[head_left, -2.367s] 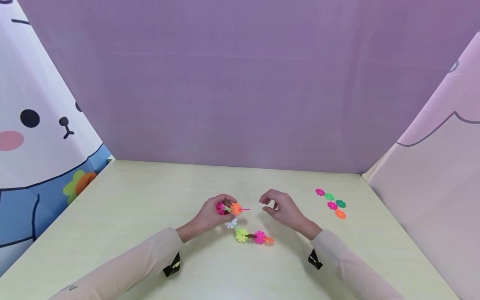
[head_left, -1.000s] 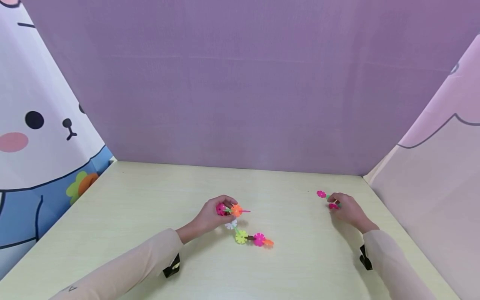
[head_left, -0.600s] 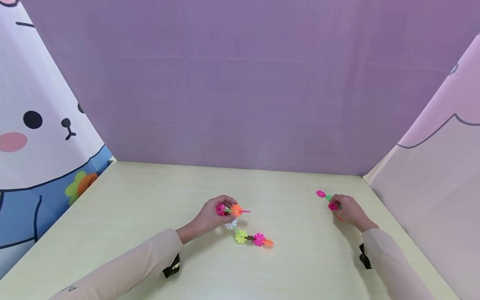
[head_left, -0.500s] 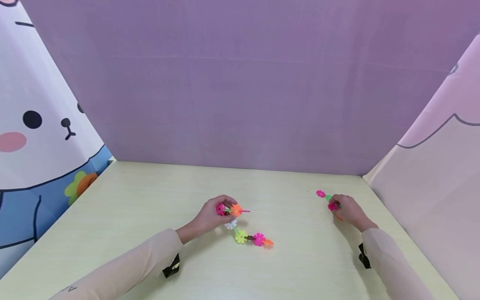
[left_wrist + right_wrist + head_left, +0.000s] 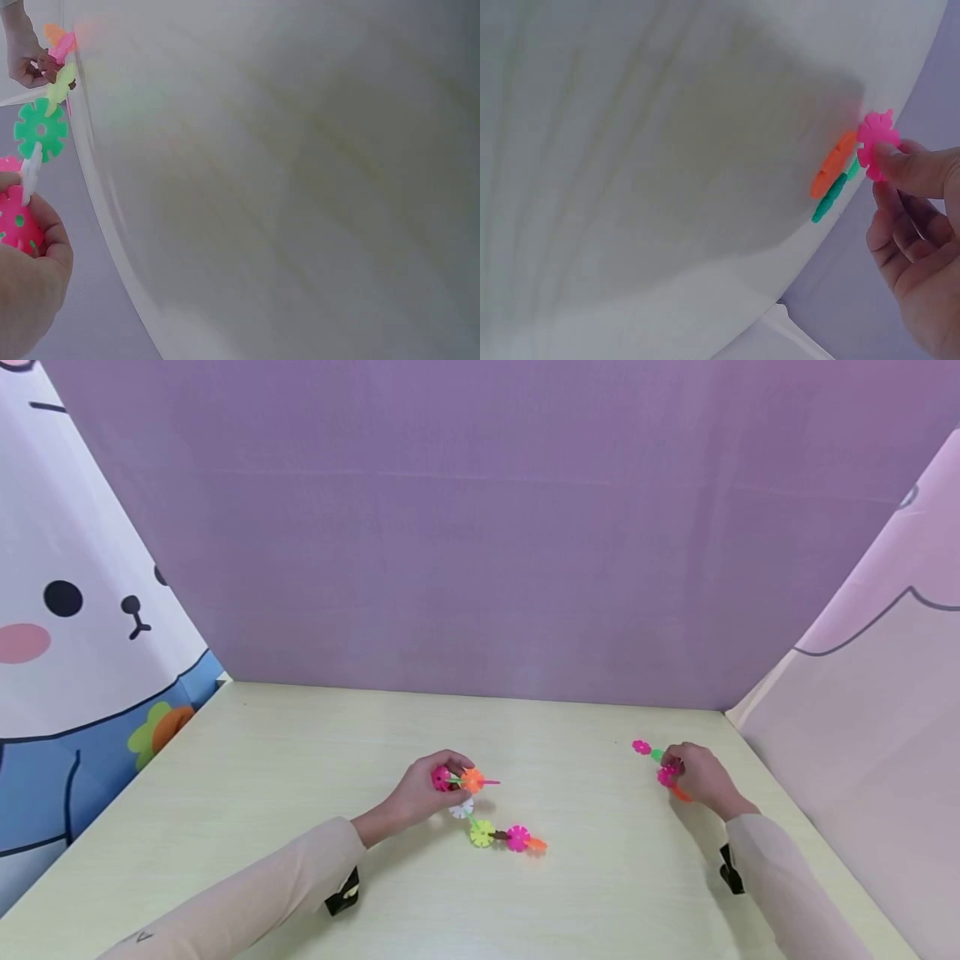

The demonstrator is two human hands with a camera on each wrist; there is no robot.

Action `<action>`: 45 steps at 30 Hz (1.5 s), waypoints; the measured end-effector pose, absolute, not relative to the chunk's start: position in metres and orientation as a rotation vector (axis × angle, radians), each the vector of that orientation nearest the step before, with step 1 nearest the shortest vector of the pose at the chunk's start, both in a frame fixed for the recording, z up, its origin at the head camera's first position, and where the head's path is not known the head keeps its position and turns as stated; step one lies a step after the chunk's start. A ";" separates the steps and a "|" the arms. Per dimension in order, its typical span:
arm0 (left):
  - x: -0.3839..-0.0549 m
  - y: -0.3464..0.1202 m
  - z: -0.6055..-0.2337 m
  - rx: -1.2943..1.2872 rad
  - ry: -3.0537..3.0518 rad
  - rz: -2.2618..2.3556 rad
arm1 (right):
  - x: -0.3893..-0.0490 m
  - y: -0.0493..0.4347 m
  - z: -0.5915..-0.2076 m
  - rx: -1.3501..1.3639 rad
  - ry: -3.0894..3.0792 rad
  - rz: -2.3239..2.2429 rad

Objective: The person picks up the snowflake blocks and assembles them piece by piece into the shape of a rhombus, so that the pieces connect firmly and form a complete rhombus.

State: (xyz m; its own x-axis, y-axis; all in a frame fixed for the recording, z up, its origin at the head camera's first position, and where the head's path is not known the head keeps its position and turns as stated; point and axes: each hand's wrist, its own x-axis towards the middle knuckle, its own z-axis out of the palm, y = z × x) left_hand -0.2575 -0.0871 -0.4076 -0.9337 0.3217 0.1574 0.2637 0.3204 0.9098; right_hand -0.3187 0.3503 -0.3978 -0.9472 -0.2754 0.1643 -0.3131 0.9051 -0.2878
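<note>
My left hand [image 5: 416,795] grips a chain of interlocked plastic snowflake discs [image 5: 482,834] near its upper end. An orange disc [image 5: 473,781] shows at the fingertips, with a pink edge jutting right. The chain trails down right through white, yellow, brown, pink and orange discs. In the left wrist view, a green disc [image 5: 28,126] joins the white one [image 5: 30,176]. My right hand [image 5: 705,779] pinches a pink snowflake disc [image 5: 871,136] between thumb and fingers, lifted slightly at the table's right side.
Loose discs lie around the right hand: pink [image 5: 641,747], green [image 5: 657,755] and orange [image 5: 682,795]. A dark green disc [image 5: 829,199] shows in the right wrist view. A purple backdrop [image 5: 480,568] stands behind the pale table [image 5: 337,727].
My right hand has moved from beside the chain to the loose discs on the right. It has picked up a pink disc and raised it slightly. The left hand stays put.
</note>
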 end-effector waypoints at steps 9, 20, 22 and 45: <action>-0.259 -0.087 -0.408 0.571 2.507 1.712 | -0.316 0.352 -0.389 0.524 -2.948 0.591; -0.259 -0.088 -0.408 0.572 2.510 1.706 | -0.314 0.336 -0.386 0.554 -2.815 0.789; -0.259 -0.088 -0.407 0.569 2.511 1.707 | -0.314 0.331 -0.387 0.565 -2.797 0.831; -0.258 -0.088 -0.407 0.550 2.522 1.698 | -0.297 0.245 -0.399 0.833 -2.758 1.236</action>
